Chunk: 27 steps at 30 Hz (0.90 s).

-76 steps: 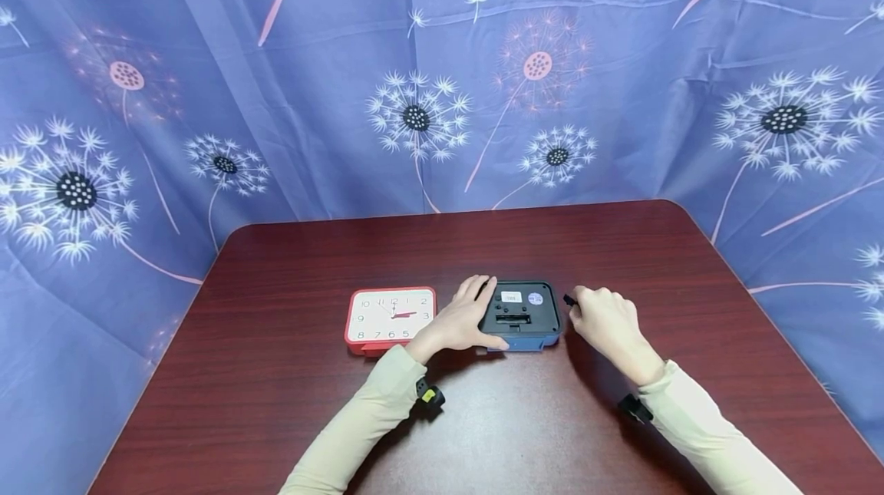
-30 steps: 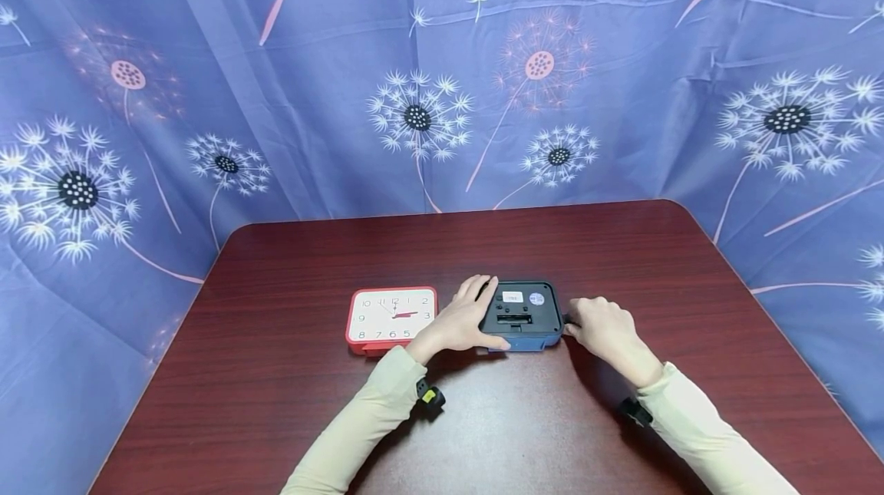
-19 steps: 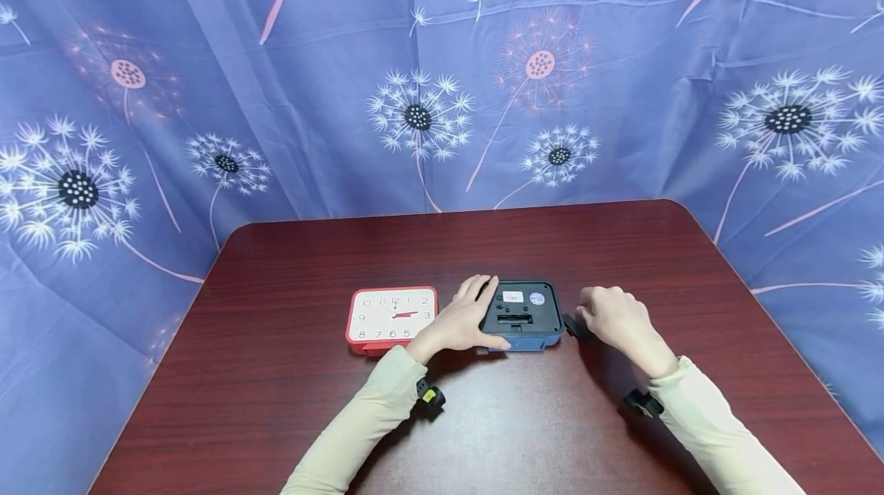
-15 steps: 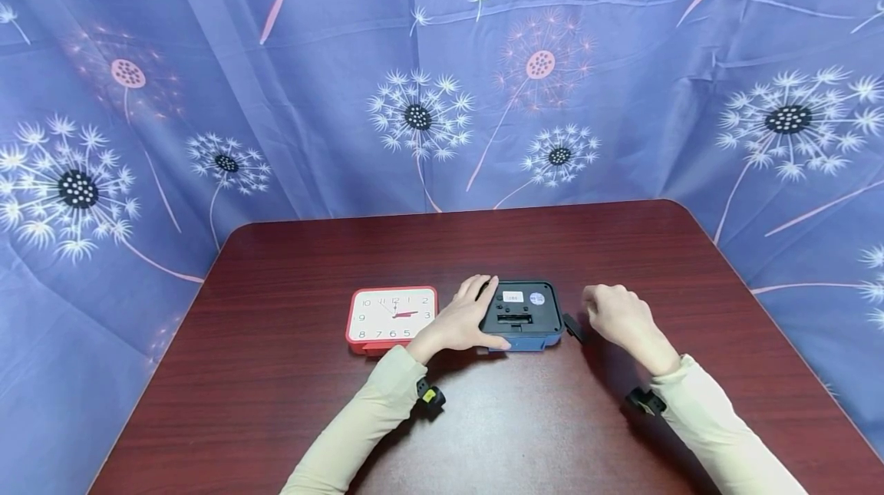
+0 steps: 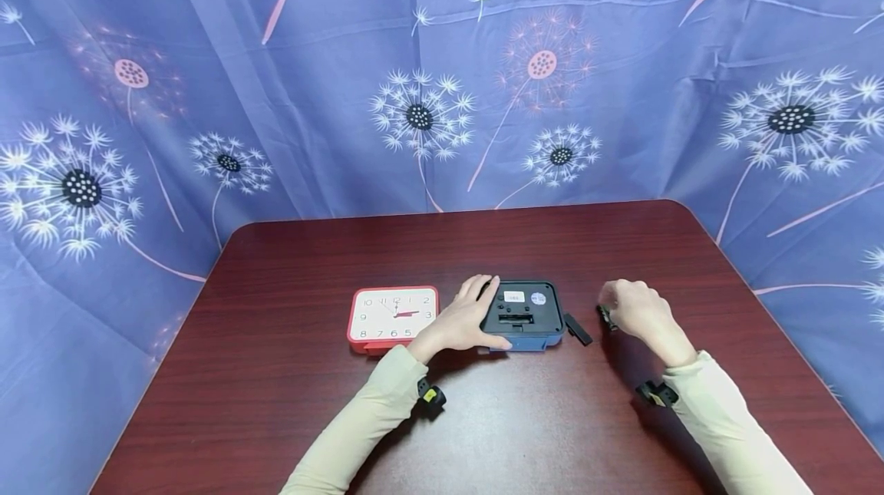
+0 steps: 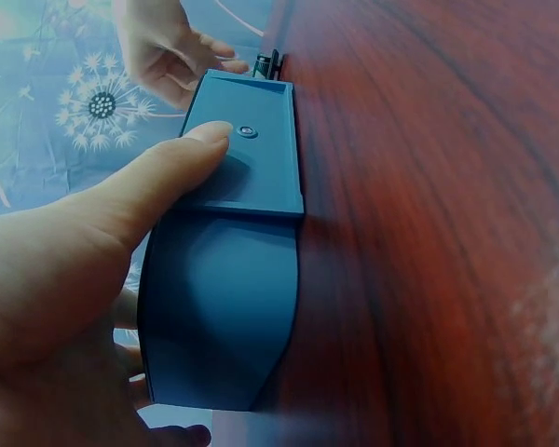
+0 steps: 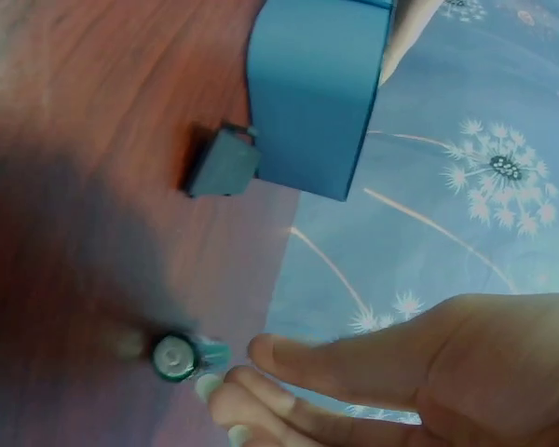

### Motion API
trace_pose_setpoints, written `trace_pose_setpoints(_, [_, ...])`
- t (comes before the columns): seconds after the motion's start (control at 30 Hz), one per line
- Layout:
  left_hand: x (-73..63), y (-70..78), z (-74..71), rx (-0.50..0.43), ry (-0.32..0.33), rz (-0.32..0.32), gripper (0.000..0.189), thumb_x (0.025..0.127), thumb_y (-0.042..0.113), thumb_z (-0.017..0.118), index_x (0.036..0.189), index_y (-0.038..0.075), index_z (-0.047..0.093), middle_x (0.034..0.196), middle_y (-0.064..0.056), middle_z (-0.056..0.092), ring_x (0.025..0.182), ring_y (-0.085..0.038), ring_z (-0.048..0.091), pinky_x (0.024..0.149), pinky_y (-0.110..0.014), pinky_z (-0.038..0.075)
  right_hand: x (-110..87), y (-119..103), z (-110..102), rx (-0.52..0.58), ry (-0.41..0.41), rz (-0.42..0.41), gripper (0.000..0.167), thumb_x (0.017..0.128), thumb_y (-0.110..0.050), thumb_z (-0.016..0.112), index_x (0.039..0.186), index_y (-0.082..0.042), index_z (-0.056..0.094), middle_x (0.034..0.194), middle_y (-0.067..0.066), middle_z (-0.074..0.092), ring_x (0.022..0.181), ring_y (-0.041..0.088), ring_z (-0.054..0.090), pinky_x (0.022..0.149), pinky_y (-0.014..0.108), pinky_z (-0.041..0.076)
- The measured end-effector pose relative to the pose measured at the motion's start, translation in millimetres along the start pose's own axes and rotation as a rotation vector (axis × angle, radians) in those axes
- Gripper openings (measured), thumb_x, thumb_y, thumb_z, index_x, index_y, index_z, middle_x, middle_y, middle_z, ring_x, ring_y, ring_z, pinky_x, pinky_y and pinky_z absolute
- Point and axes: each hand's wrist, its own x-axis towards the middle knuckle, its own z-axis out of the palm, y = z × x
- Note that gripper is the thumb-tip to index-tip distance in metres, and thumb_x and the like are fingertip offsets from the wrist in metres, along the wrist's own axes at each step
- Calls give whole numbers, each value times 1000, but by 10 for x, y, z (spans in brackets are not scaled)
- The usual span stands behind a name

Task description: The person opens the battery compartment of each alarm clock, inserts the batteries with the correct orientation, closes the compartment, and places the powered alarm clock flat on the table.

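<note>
A blue alarm clock (image 5: 522, 326) lies face down, its black back up and the battery slot bare. My left hand (image 5: 459, 324) grips its left end, thumb (image 6: 182, 168) on the blue underside and fingers across the far edge. Just right of the clock lies a black battery cover (image 5: 577, 329), also seen in the right wrist view (image 7: 225, 163). Farther right, my right hand (image 5: 638, 315) is over a small green battery (image 5: 607, 317) on the table. Its thumb and fingers are close to the battery (image 7: 177, 358); whether they touch it I cannot tell.
A red alarm clock (image 5: 394, 317) lies face up left of my left hand. All of this is on a dark red wooden table (image 5: 304, 265). A blue curtain with dandelion prints (image 5: 331, 96) hangs behind the far edge.
My right hand had the black battery cover, set it down beside the blue clock, let go, and moved right to the battery. My left hand has stayed on the clock.
</note>
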Motion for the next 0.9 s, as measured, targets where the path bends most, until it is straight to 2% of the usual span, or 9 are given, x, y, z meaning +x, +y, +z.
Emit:
trace_pose_setpoints(0.1, [1, -1, -5, -2, -1, 2, 109, 79, 52, 73, 155, 3, 12, 160, -17, 15, 149, -33, 11, 117, -50, 26, 16, 31, 32, -8, -35, 30, 6, 86, -14, 64, 86, -9, 67, 80, 11, 67, 70, 34, 63, 54, 48, 47])
trace_pose_setpoints(0.27, [6, -15, 3, -8, -1, 0, 109, 80, 52, 73, 155, 4, 12, 161, -17, 14, 149, -31, 10, 116, -48, 27, 30, 33, 82, -17, -53, 65, 17, 87, -22, 69, 82, -7, 63, 77, 12, 64, 66, 29, 60, 52, 42, 46])
trace_pose_setpoints(0.5, [11, -17, 8, -5, -3, -6, 109, 79, 53, 73, 155, 5, 11, 161, -16, 14, 150, -30, 9, 116, -47, 27, 59, 27, 144, -64, -21, 84, 25, 81, -19, 71, 68, -8, 53, 70, 16, 61, 68, 43, 62, 52, 52, 48])
trace_pose_setpoints(0.53, [10, -16, 8, -5, -3, -6, 109, 79, 53, 73, 155, 4, 11, 161, -16, 14, 150, -30, 9, 116, -47, 27, 61, 23, 150, -68, -22, 90, 24, 81, -18, 71, 70, -7, 53, 71, 18, 62, 69, 45, 63, 52, 53, 48])
trace_pose_setpoints(0.6, [4, -11, 3, -5, -3, -5, 109, 79, 53, 73, 155, 4, 11, 161, -16, 14, 150, -30, 9, 116, -47, 27, 63, 18, 156, -71, -33, 102, 23, 80, -15, 70, 82, -1, 52, 76, 24, 62, 71, 48, 62, 54, 54, 48])
trace_pose_setpoints(0.73, [-4, -3, -2, -6, -5, -4, 109, 80, 53, 73, 155, 4, 11, 161, -17, 14, 150, -31, 9, 116, -48, 27, 77, 18, 189, -72, -36, 117, 37, 80, -10, 63, 104, 7, 41, 87, 37, 61, 73, 52, 60, 55, 55, 47])
trace_pose_setpoints(0.8, [-7, 2, -1, -3, -3, -6, 109, 80, 53, 73, 155, 4, 11, 161, -17, 14, 149, -32, 9, 116, -48, 27, 85, 24, 208, -72, -21, 112, 38, 79, -9, 60, 106, 6, 38, 86, 37, 60, 71, 52, 59, 54, 55, 47])
trace_pose_setpoints(0.9, [-10, 8, 1, 0, -1, -8, 109, 80, 53, 72, 155, 4, 11, 160, -17, 14, 149, -33, 10, 116, -50, 28, 91, 16, 233, -67, 27, 78, 31, 79, -10, 61, 101, 2, 42, 82, 32, 62, 67, 50, 59, 52, 55, 46])
